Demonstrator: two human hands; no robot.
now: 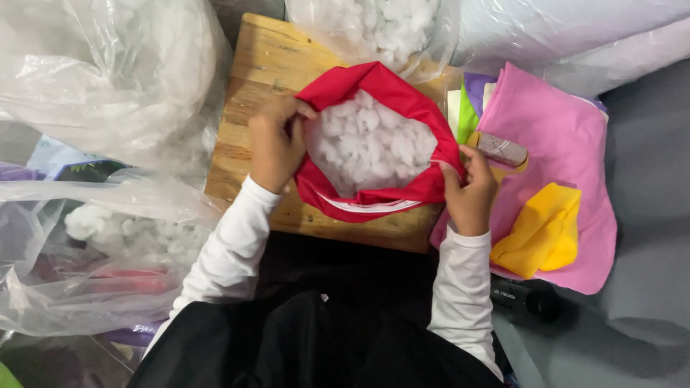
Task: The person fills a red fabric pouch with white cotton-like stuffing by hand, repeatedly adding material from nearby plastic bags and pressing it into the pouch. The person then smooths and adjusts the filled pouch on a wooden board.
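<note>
A red fabric cover [374, 90] lies open on a wooden board [262, 65], its mouth wide and full of white stuffing [370, 144]. A white zipper edge shows along its near rim. My left hand [277, 144] grips the left rim of the cover. My right hand [471, 187] pinches the right rim. Both arms wear white sleeves.
Clear plastic bags of white stuffing sit at the left [108, 72], lower left [93, 244] and top [381, 29]. A pink cloth [568, 136], a yellow cloth [543, 230], green and purple fabric and a small roll [501, 149] lie to the right. A dark cylinder [525, 296] rests near my right elbow.
</note>
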